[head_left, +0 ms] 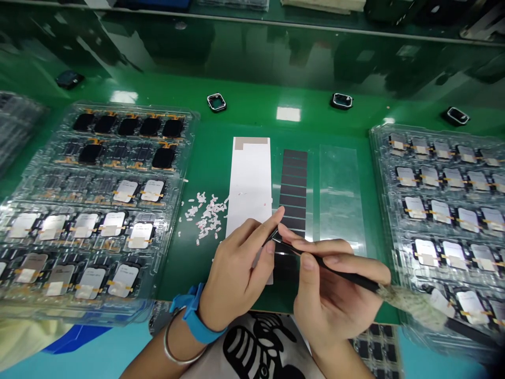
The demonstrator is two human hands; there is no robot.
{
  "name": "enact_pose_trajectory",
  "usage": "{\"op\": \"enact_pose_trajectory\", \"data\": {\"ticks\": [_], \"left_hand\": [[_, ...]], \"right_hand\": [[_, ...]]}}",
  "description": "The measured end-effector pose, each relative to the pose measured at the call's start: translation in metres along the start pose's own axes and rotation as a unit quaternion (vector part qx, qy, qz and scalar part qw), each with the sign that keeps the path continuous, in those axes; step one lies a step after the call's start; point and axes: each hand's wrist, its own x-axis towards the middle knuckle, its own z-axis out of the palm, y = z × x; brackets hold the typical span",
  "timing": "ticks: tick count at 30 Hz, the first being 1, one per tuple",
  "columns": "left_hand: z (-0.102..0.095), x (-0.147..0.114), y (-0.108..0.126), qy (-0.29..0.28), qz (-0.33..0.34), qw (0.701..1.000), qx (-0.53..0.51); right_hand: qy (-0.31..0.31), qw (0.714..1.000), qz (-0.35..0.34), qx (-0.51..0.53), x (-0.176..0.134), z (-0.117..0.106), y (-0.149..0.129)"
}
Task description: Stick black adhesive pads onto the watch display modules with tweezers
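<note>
My left hand (236, 268) is closed, thumb and fingers pinching a small dark piece (269, 238) with a shiny edge; its kind is mostly hidden by the fingers. My right hand (339, 295) is wrapped round a slim black hand tool (351, 278) with a pale, blurred stretch farther back. The tool's front end meets the small piece between both hands. Beneath the left hand lies a long white sheet (250, 181) with a grey-brown strip at its top. Just beyond the fingers, black rectangular stickers (294, 189) sit in a column on clear film.
A clear plastic sheet (340, 184) lies right of the stickers. Small white scraps (207, 217) are scattered left of the white sheet. Clear trays of watch-screen modules flank both sides, a left tray (158, 252) and a right tray (374, 137). Watch frames, including one frame (216, 102), stand behind.
</note>
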Motion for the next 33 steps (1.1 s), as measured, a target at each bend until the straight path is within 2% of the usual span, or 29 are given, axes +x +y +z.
{"op": "enact_pose_trajectory", "data": {"ticks": [33], "left_hand": [[0.0004, -0.0018, -0.0012, -0.003, -0.009, 1.0, -0.013]], "right_hand": [[-0.014, 1.0, -0.016, 0.014, 0.0, 0.0005, 0.0]]}}
